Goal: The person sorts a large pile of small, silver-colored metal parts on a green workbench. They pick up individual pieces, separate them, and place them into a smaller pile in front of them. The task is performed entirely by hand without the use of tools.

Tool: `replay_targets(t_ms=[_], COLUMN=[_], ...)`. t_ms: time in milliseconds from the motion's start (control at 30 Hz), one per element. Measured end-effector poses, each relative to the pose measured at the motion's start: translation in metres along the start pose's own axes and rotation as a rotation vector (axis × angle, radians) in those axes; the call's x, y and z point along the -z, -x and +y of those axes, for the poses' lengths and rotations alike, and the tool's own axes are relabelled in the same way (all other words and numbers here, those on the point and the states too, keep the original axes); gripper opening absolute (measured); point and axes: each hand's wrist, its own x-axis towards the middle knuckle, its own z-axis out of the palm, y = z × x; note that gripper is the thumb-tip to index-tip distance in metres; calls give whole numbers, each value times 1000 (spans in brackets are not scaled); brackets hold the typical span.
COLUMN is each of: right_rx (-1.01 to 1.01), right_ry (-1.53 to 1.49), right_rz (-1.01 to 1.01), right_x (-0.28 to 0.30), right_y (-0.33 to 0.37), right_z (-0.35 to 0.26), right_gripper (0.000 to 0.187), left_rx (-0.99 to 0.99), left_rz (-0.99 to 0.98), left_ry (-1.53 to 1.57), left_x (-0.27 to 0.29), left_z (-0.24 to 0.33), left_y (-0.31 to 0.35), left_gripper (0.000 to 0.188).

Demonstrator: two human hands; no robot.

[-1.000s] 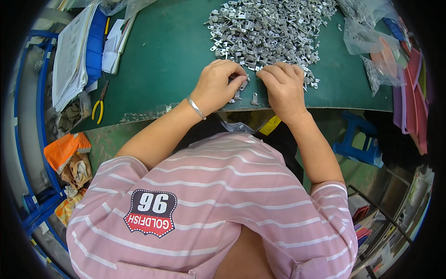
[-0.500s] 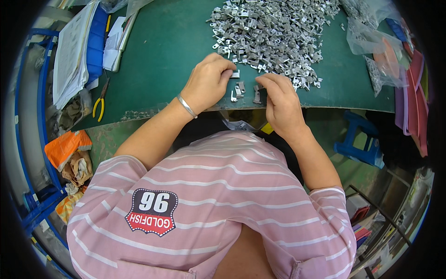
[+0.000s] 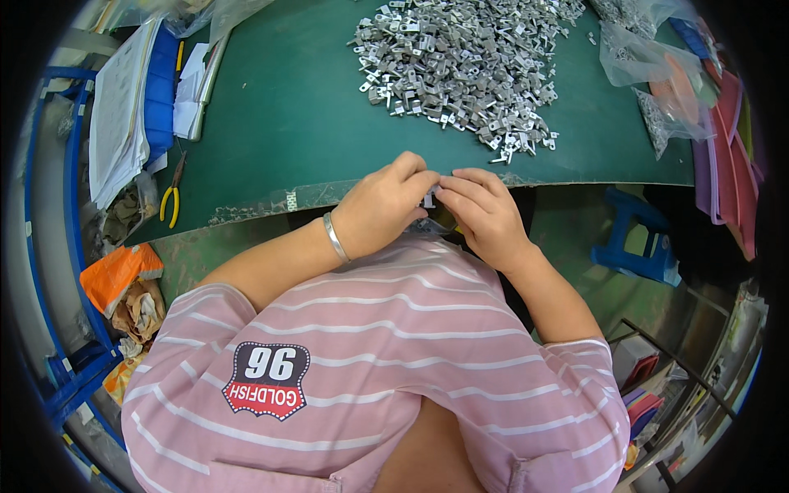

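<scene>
My left hand [image 3: 380, 205], with a silver bangle at the wrist, and my right hand [image 3: 483, 215] meet at the front edge of the green table. Their fingers are bent and nearly touch at the tips. Between them shows a small silvery metal bracket [image 3: 429, 200], closed in by both hands; any others are hidden by the fingers. Just below, close to my shirt, clear plastic [image 3: 423, 225] is partly visible. Farther back on the table lies a large heap of the same small metal brackets [image 3: 460, 70].
Yellow-handled pliers [image 3: 170, 205] lie at the table's left edge, near a blue tray [image 3: 159, 99] and papers [image 3: 123, 107]. Clear bags of parts [image 3: 655, 123] are at the right. A blue stool [image 3: 629, 238] stands below the table's right side.
Both hands have drawn back toward my body, from the tabletop to its front edge, and come together. The few loose brackets between them are gone from the tabletop.
</scene>
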Motion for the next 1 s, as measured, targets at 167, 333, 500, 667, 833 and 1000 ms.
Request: replay_targets(t_ms=[167, 333, 500, 667, 833, 1000], right_rx=[28, -399, -417, -269, -4, 110], right_ry=[4, 413, 300, 208, 412, 440], right_rz=[71, 266, 224, 46, -44, 72], right_x=[16, 15, -8, -11, 1, 9], right_y=[6, -10, -24, -35, -67, -98], right_z=[4, 25, 15, 6, 44, 82], right_gripper=[29, 47, 53, 48, 58, 54], left_rx=[-3, 104, 166, 139, 130, 150], left_rz=[-29, 405, 255, 293, 358, 432], left_ry=[196, -402, -209, -38, -3, -12], left_x=[1, 22, 17, 1, 3, 2], left_z=[3, -38, -41, -36, -42, -43], left_y=[-8, -36, -35, -29, -34, -47], left_gripper=[43, 37, 38, 32, 25, 16])
